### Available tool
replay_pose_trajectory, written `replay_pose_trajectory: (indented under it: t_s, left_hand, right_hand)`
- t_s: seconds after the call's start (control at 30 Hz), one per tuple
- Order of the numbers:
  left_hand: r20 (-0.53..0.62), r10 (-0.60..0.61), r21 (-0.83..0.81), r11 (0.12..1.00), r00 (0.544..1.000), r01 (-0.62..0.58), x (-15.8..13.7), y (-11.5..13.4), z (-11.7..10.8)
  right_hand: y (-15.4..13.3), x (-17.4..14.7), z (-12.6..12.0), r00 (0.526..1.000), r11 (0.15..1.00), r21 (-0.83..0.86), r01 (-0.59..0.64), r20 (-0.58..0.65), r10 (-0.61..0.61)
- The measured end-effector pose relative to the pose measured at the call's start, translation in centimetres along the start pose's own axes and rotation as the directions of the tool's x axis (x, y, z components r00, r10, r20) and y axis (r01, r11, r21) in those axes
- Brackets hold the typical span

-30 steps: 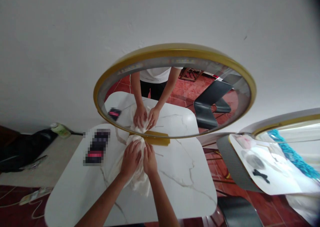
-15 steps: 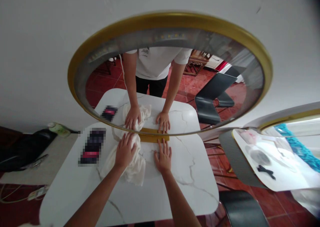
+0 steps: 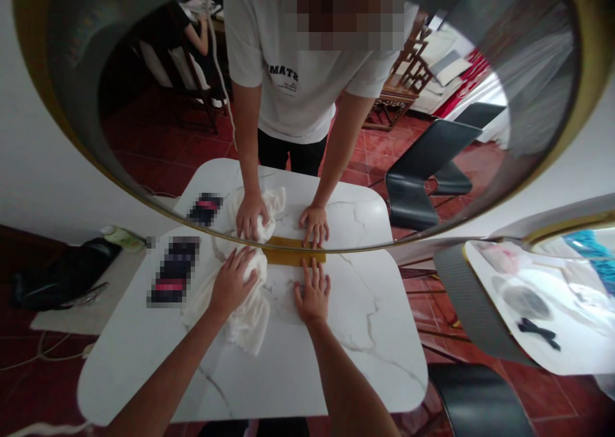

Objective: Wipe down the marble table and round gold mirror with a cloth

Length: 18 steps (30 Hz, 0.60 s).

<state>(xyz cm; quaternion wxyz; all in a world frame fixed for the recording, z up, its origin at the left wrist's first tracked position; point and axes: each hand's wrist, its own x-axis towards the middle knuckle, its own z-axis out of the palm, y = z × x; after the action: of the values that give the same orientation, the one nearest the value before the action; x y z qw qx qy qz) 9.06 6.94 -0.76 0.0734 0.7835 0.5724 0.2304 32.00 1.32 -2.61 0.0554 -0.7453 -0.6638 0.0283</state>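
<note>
Resting on the bunched white cloth [image 3: 250, 325], the left hand [image 3: 234, 280] lies palm down, its fingers slightly parted and stretched forward. The right hand [image 3: 313, 293] lies flat on the table [image 3: 365, 373] — fingers spread, the longest reaching onto the gold base [image 3: 283, 255] of the mirror [image 3: 307, 123]. The cloth sits left of centre, between that base and the left forearm, near a pixelated dark item [image 3: 173, 270].
</note>
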Motion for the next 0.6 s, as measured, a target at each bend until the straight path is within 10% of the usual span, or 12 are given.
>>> replay_pose_trajectory:
  t_s: [0.27, 0.6]
  left_hand:
    - [0.108, 0.107, 0.025, 0.994, 0.988, -0.110, -1.8, 2.2, -0.7]
    - [-0.006, -0.057, 0.017, 0.998, 0.998, 0.057, 0.6, -1.3, 0.3]
  right_hand:
    - [0.0, -0.1, 0.0, 1.000, 0.999, -0.030, 0.015, -0.002, -0.015]
    - [-0.1, -0.1, -0.4, 0.993, 0.994, -0.001, 0.113, -0.021, -0.113]
